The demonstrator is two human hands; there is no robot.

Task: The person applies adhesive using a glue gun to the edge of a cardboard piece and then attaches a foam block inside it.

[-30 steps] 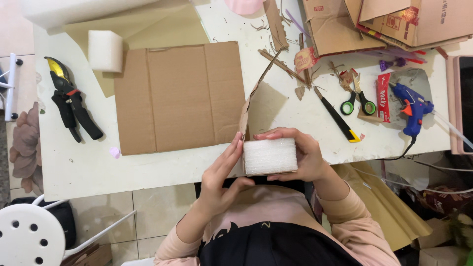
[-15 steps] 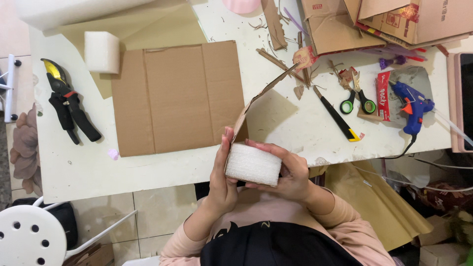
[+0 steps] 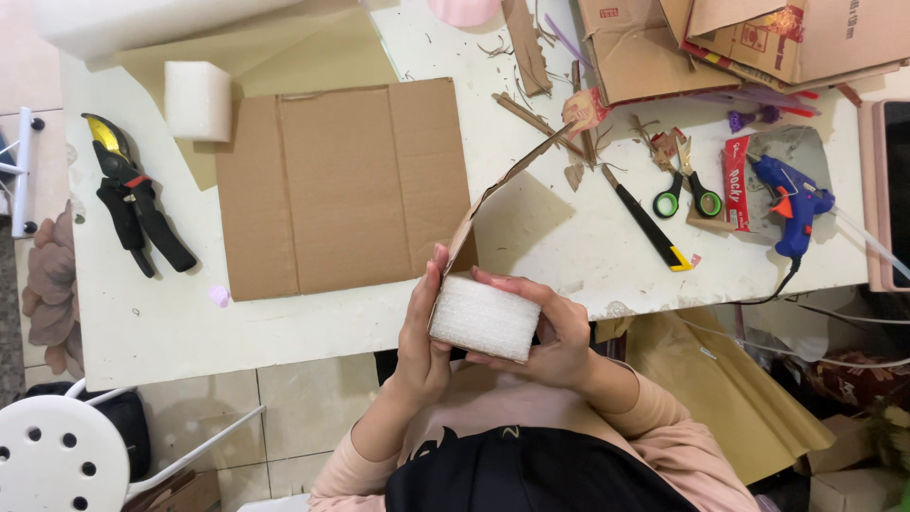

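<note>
Both of my hands hold a white foam block (image 3: 485,318) just over the table's near edge. A long strip of brown cardboard (image 3: 512,185) is pressed against the block's left side and slants up and away to the right. My left hand (image 3: 422,337) grips the block and the strip from the left, thumb pointing up. My right hand (image 3: 550,332) cups the block from the right and below.
A flat cardboard sheet (image 3: 341,190) lies on the white table (image 3: 142,313). A second foam block (image 3: 197,100) and black pruning shears (image 3: 133,194) sit at the left. A utility knife (image 3: 649,220), green scissors (image 3: 687,190), a blue glue gun (image 3: 794,204) and cardboard boxes (image 3: 739,43) crowd the right.
The foam block has turned in my hands and now sits tilted, lower and closer to my body. The cardboard strip stays against it.
</note>
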